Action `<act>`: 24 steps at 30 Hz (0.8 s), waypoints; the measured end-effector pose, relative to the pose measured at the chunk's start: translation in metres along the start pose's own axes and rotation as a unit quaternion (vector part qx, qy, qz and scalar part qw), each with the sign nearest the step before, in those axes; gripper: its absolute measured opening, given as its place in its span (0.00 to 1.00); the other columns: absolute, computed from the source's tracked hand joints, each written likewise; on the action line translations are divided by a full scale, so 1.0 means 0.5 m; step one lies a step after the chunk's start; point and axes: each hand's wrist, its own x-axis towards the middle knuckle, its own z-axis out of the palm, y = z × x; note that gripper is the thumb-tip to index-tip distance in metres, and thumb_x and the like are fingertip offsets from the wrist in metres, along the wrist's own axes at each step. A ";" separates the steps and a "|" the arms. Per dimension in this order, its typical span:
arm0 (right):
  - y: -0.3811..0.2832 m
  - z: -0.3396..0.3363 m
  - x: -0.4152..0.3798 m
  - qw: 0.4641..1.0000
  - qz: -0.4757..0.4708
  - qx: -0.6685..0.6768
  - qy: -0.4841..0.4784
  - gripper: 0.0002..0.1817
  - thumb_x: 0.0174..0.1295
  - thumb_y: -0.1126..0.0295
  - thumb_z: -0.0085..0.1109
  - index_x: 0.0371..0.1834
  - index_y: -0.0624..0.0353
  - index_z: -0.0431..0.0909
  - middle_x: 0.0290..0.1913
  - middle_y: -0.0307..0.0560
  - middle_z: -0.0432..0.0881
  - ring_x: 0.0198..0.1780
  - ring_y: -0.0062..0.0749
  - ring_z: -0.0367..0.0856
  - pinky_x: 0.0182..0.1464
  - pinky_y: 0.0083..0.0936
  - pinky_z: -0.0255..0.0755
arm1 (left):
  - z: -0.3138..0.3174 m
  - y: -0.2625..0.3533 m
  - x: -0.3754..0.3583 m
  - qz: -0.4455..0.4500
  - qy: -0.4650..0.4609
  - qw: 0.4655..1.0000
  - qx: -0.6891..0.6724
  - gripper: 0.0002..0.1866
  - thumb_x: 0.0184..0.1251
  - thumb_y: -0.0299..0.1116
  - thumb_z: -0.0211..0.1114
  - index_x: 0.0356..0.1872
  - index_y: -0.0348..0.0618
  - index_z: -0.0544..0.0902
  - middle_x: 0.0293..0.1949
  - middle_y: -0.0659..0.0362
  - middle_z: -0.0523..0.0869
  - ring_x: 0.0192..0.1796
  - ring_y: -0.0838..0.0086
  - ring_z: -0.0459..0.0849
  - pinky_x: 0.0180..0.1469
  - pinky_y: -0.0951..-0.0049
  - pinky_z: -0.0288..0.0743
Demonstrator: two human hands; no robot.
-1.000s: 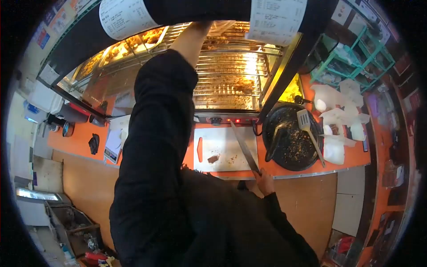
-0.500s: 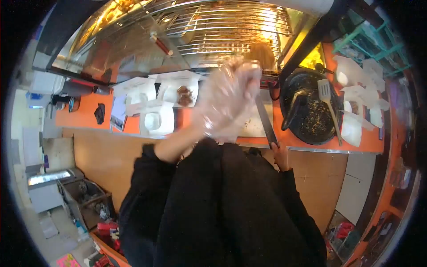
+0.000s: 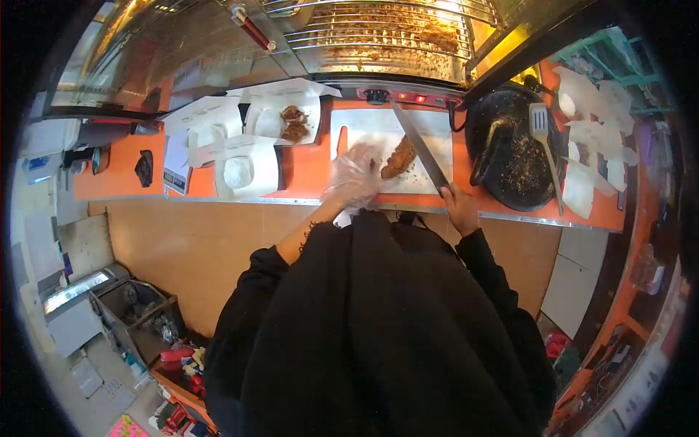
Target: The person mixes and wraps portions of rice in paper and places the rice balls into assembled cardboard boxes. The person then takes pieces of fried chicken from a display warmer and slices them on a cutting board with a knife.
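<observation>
On the white cutting board (image 3: 437, 125) lies a long piece of brown, crusty fried meat (image 3: 399, 159), with crumbs about it. My left hand (image 3: 353, 179), in a clear plastic glove, is low over the board's left part, just left of the meat. Motion smears its fingers, so their grip cannot be made out. My right hand (image 3: 461, 208), ungloved, is closed round the handle of a long knife (image 3: 424, 149). The blade slants up and left over the board, close along the meat's right side.
White paper boxes (image 3: 258, 162) stand at the left, one with brown pieces (image 3: 294, 124). A digital scale (image 3: 175, 178) is beside them. At the right, a black pan (image 3: 518, 182) holds tongs (image 3: 488, 149) and a slotted spatula (image 3: 539, 122). The lit warming cabinet's wire rack (image 3: 378, 33) is behind.
My left hand has come down from in front of the warming rack to the board. The fried meat now shows on the board. The knife stays in my right hand; the view has shifted.
</observation>
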 end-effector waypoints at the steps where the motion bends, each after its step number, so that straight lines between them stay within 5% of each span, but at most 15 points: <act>1: -0.002 -0.001 0.000 1.000 0.013 -0.015 -0.022 0.15 0.61 0.57 0.43 0.32 0.59 0.70 0.23 0.60 0.73 0.29 0.53 0.74 0.27 0.39 0.65 | 0.002 -0.003 -0.005 -0.044 -0.008 0.999 0.024 0.23 0.47 0.48 0.61 0.44 0.48 0.74 0.43 0.54 0.78 0.44 0.59 0.77 0.48 0.64 0.70; 4: 0.000 0.005 -0.007 0.993 -0.109 -0.028 0.026 0.16 0.61 0.58 0.44 0.31 0.60 0.70 0.23 0.59 0.73 0.28 0.52 0.75 0.28 0.39 0.65 | -0.002 -0.017 -0.001 -0.035 -0.055 0.997 0.046 0.17 0.52 0.47 0.57 0.37 0.47 0.78 0.37 0.53 0.79 0.42 0.60 0.77 0.44 0.65 0.71; 6: 0.002 0.010 -0.012 0.999 -0.047 0.002 0.009 0.16 0.61 0.58 0.44 0.31 0.61 0.70 0.23 0.58 0.74 0.28 0.52 0.75 0.28 0.39 0.65 | 0.003 -0.057 0.000 -0.037 -0.077 0.994 0.061 0.15 0.54 0.46 0.56 0.33 0.46 0.79 0.35 0.52 0.80 0.40 0.60 0.78 0.42 0.65 0.72; 9: 0.000 0.006 -0.014 0.998 0.034 0.054 -0.015 0.16 0.61 0.58 0.44 0.31 0.62 0.70 0.23 0.58 0.74 0.28 0.51 0.75 0.29 0.38 0.66 | -0.017 -0.136 0.022 -0.153 -0.001 0.987 -0.057 0.14 0.56 0.42 0.54 0.32 0.44 0.79 0.32 0.50 0.79 0.38 0.60 0.78 0.40 0.65 0.72; 11: 0.014 0.014 -0.027 0.995 0.062 0.078 -0.028 0.16 0.61 0.58 0.44 0.31 0.62 0.70 0.23 0.59 0.74 0.28 0.51 0.75 0.30 0.37 0.66 | -0.139 -0.083 0.031 -0.156 0.191 0.969 0.028 0.16 0.56 0.43 0.54 0.33 0.40 0.78 0.31 0.48 0.79 0.37 0.59 0.77 0.39 0.64 0.72; 13: 0.038 0.033 -0.026 0.998 -0.007 0.058 0.018 0.17 0.61 0.59 0.45 0.29 0.65 0.72 0.15 0.50 0.72 0.16 0.34 0.73 0.22 0.28 0.64 | -0.177 -0.044 0.034 -0.108 0.227 0.958 0.139 0.16 0.56 0.42 0.53 0.35 0.39 0.77 0.32 0.48 0.79 0.37 0.59 0.77 0.39 0.63 0.72; 15: 0.017 0.017 -0.026 0.999 -0.010 0.043 0.022 0.17 0.62 0.59 0.45 0.31 0.65 0.72 0.16 0.50 0.72 0.17 0.34 0.74 0.23 0.29 0.64 | -0.145 -0.037 0.038 -0.053 0.262 0.931 0.248 0.17 0.56 0.42 0.53 0.37 0.38 0.76 0.33 0.48 0.78 0.37 0.58 0.77 0.39 0.62 0.71; 16: 0.004 0.009 -0.030 0.999 -0.009 0.027 0.021 0.17 0.62 0.59 0.44 0.32 0.65 0.72 0.17 0.50 0.73 0.19 0.34 0.74 0.23 0.29 0.65 | -0.075 -0.053 0.032 -0.009 0.231 0.972 0.033 0.18 0.56 0.42 0.53 0.40 0.39 0.75 0.36 0.48 0.77 0.38 0.58 0.77 0.40 0.61 0.71; 18: -0.008 0.002 -0.034 0.998 0.000 0.056 0.043 0.16 0.62 0.60 0.44 0.32 0.64 0.73 0.19 0.52 0.73 0.21 0.37 0.75 0.25 0.30 0.65 | -0.047 0.013 0.037 -0.035 0.014 0.991 -0.125 0.19 0.56 0.42 0.52 0.44 0.39 0.74 0.38 0.49 0.76 0.40 0.58 0.76 0.41 0.60 0.70; 20: -0.005 0.002 -0.040 0.995 0.012 0.081 0.063 0.16 0.62 0.60 0.44 0.33 0.64 0.73 0.21 0.53 0.73 0.23 0.40 0.75 0.26 0.31 0.65 | -0.003 0.065 0.034 -0.100 -0.163 0.979 -0.065 0.19 0.55 0.42 0.53 0.44 0.39 0.74 0.38 0.49 0.76 0.40 0.59 0.76 0.41 0.60 0.70; 22: 0.007 -0.001 -0.025 0.994 -0.049 -0.033 0.087 0.14 0.61 0.62 0.45 0.34 0.62 0.73 0.26 0.56 0.74 0.27 0.46 0.75 0.29 0.34 0.66 | 0.147 0.011 0.019 0.018 0.143 0.987 -0.069 0.17 0.53 0.43 0.60 0.36 0.40 0.77 0.26 0.52 0.79 0.31 0.65 0.78 0.36 0.68 0.72; 23: 0.004 -0.005 -0.023 0.994 -0.043 -0.034 0.092 0.14 0.61 0.62 0.45 0.34 0.62 0.73 0.26 0.56 0.74 0.27 0.46 0.75 0.29 0.34 0.66 | 0.085 0.049 0.026 0.024 0.139 0.987 -0.072 0.17 0.53 0.43 0.60 0.36 0.40 0.77 0.26 0.52 0.79 0.31 0.65 0.78 0.36 0.68 0.72; 24: -0.006 -0.008 -0.023 0.993 -0.055 -0.056 0.084 0.13 0.60 0.61 0.46 0.33 0.60 0.73 0.26 0.55 0.75 0.28 0.46 0.75 0.28 0.34 0.67 | -0.044 0.114 0.035 -0.101 -0.027 0.989 -0.108 0.16 0.53 0.42 0.61 0.35 0.40 0.77 0.27 0.52 0.79 0.31 0.65 0.77 0.35 0.69 0.71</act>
